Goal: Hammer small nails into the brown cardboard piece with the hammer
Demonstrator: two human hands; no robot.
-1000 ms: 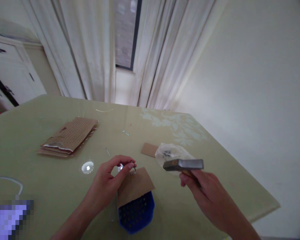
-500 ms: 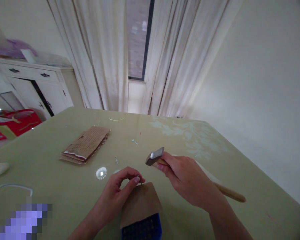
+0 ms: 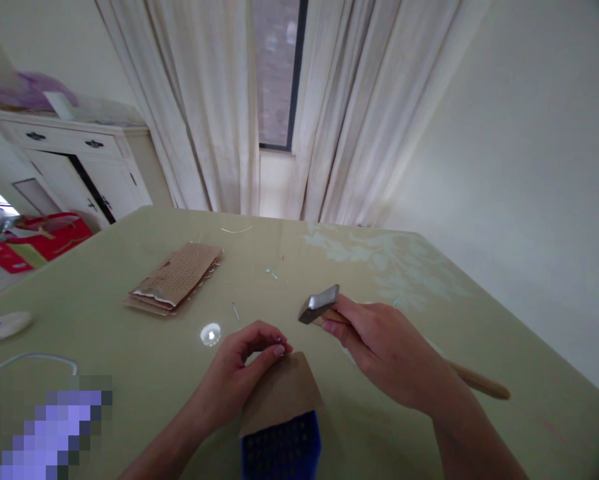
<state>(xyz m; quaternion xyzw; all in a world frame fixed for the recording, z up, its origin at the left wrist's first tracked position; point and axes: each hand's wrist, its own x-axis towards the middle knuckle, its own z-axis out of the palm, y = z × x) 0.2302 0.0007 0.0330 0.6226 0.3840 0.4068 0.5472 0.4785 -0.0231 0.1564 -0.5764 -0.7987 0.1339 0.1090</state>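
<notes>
At the green table (image 3: 104, 300), my right hand (image 3: 386, 350) is clamped around a hammer (image 3: 329, 308), gripping the wooden handle close under the metal head, which hangs in the air just right of my left fingertips; the handle's far end sticks out past my wrist. My left hand (image 3: 239, 373) has thumb and forefinger pinched together over the top corner of a cardboard piece (image 3: 282, 393); whatever sits between them is too small for me to make out. The cardboard lies over a blue perforated block (image 3: 282, 453) at the near table edge. Farther back on the left rests a stack of punched cardboard (image 3: 176, 277), and between it and my left hand lie a single nail (image 3: 236, 311) and a small bright disc (image 3: 210, 333). White curtains (image 3: 219, 107) hang behind the table.
</notes>
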